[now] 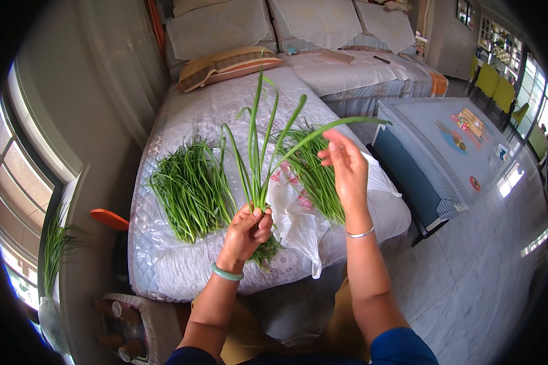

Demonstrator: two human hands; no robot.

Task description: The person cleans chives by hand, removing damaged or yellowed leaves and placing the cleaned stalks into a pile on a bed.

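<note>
My left hand (250, 228) grips the base of a green onion plant (255, 159), whose long leaves fan upward and to the right. Raised on the right, my right hand (347, 164) has its fingers apart near the longest leaf, which bends over it. On the quilted cover to the left lies a large bunch of thin green leafy stalks (189, 191) on clear plastic. A second bunch (317, 178) lies behind my right hand, partly hidden. Between them is a white plastic bag (297, 228) with pink print. Small green trimmings (266, 251) lie below my left hand.
The quilted sofa seat (201, 269) carries a striped cushion (228, 66) at the back. To the right stands a low table (415, 132) with a checked cloth. More green stalks (52, 255) stand in a bag by the window. An orange object (109, 219) juts out at left.
</note>
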